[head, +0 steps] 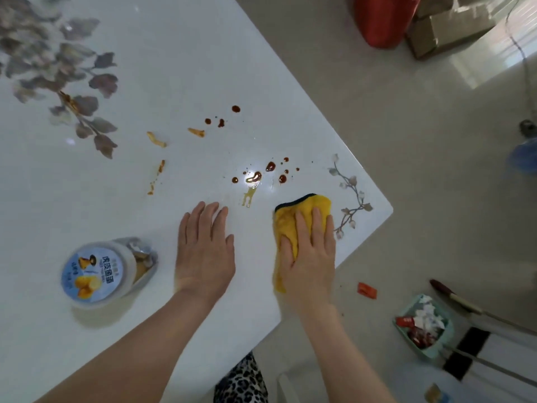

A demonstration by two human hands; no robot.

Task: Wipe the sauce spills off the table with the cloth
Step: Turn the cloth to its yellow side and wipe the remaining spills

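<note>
A yellow cloth [290, 219] with a dark edge lies on the white table [174, 53] near its right corner. My right hand [312, 251] presses flat on the cloth with straight fingers. My left hand [205, 251] rests flat on the bare tabletop to the left of it. Just beyond both hands sit dark red sauce drops [270, 167] and a yellowish smear [249, 196]. Further back are more red drops [220, 122] and orange streaks [157, 139].
A round plastic tub with a blue printed lid [96, 274] stands on the table left of my left hand. The table's right edge runs diagonally beside the cloth. On the floor lie a small bin with wrappers [424, 324], a red scrap [366, 290] and a cardboard box [447, 27].
</note>
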